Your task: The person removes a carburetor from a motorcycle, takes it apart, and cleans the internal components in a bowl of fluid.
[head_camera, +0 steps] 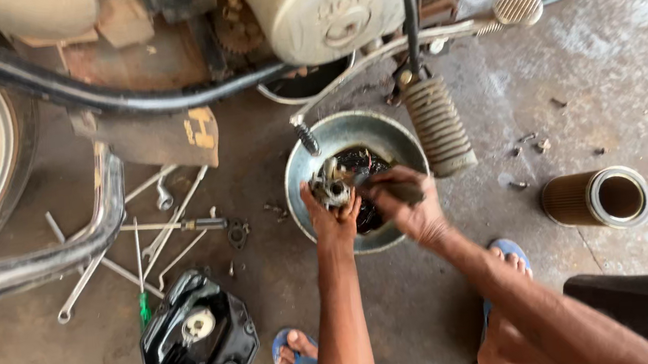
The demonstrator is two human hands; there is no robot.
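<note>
Small metal engine part (331, 185) sits clamped in the left hand (333, 219), fingers curled around it, over the metal basin (300, 168). Right hand (411, 206), fingers closed on a dark tool (391, 191), lies just right of the part, tool's long axis pointing left at it.

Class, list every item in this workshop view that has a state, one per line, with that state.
Left hand: gripping a small metal engine part over the bowl.
Right hand: closed on a dark tool handle.
Metal bowl: upright, holding dark liquid.
Cylindrical filter: lying on its side.
Black cover: off, inner face up.
Wrenches: scattered flat on the floor.
</note>
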